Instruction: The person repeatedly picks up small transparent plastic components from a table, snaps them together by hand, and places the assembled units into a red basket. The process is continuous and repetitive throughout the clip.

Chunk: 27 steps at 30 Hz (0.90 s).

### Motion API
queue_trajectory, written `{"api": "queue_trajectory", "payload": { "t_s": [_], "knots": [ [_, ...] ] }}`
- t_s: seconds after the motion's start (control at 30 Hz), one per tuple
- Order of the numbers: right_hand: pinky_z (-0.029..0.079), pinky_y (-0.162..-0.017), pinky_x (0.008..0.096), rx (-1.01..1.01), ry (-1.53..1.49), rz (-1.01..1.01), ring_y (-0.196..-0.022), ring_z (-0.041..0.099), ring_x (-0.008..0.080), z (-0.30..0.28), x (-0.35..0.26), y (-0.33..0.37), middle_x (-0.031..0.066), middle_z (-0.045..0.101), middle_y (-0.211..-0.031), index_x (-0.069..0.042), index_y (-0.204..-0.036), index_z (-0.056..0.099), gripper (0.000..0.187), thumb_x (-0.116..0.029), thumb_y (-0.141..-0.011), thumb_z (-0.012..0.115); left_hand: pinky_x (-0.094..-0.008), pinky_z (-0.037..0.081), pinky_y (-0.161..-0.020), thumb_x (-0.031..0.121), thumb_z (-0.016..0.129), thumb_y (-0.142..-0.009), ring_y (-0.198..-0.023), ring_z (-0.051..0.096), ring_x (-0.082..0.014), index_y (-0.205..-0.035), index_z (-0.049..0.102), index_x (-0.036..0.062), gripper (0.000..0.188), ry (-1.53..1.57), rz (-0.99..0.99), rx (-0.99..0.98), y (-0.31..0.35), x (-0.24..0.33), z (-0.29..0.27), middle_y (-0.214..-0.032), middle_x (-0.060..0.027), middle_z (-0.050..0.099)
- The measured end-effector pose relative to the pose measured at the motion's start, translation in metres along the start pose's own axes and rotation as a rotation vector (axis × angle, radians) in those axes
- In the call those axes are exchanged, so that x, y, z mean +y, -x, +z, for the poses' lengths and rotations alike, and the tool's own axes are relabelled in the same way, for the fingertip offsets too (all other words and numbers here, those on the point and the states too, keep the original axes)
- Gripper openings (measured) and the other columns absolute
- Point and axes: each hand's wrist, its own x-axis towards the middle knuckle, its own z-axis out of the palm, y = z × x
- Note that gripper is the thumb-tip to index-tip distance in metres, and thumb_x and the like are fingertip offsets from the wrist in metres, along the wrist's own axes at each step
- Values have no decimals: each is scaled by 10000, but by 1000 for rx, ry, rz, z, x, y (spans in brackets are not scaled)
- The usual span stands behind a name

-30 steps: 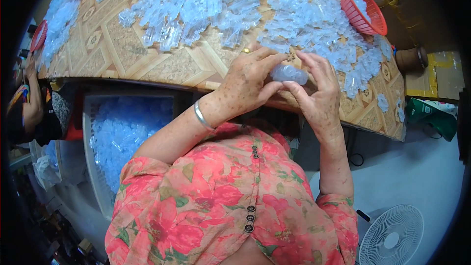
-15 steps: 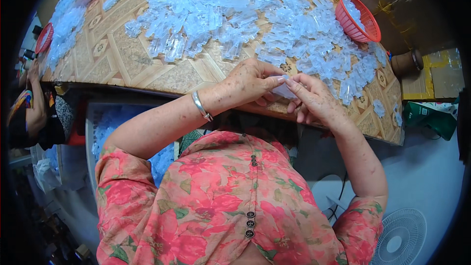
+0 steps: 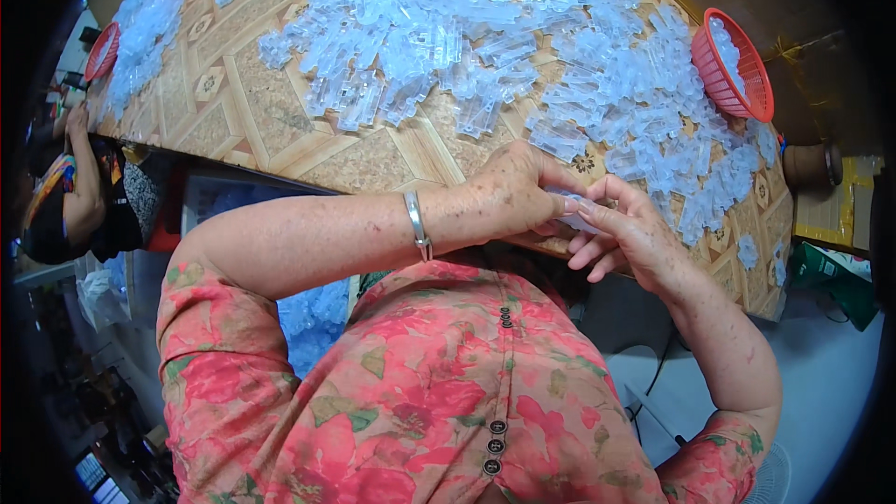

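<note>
Patterned table (image 3: 280, 131), red basket (image 3: 716, 82), translucent pieces (image 3: 727, 56) inside

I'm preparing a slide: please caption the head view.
Left hand and right hand hold a translucent piece at a patterned table strewn with clear plastic pieces.

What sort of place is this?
Probably a workshop: clear plastic pieces lie heaped across a patterned table, a red basket holds some, and another person's arm shows at the left.
</note>
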Motion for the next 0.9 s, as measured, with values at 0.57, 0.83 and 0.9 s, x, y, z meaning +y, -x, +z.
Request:
{"api": "queue_trajectory", "payload": {
  "t_s": [0.57,0.83,0.9],
  "knots": [
    [478,-492,192,223,48,-536,-599,653,99,9,64,5,82,675,-804,-26,-1405,448,515,-234,-982,655,-284,573,-809,40,677,-905,-969,667,-118,-1187,696,9,284,-154,309,162,102,-22,-36,-1099,-86,729],
    [448,-478,177,198,56,-532,-588,623,54,10,66,-4,21,654,-797,-34,-1243,586,307,-174,-979,653,-327,547,-594,113,734,-803,-619,708,-206,-953,733,-43,217,-828,-486,284,261,-57,-107,-724,-135,719],
    [442,-473,177,192,57,-538,-587,622,52,8,67,-5,19,655,-800,-33,-1229,592,294,-172,-978,653,-327,536,-577,121,729,-821,-622,706,-208,-955,726,-55,221,-1052,-510,170,266,-58,-117,-732,-145,716]
  ]
}}
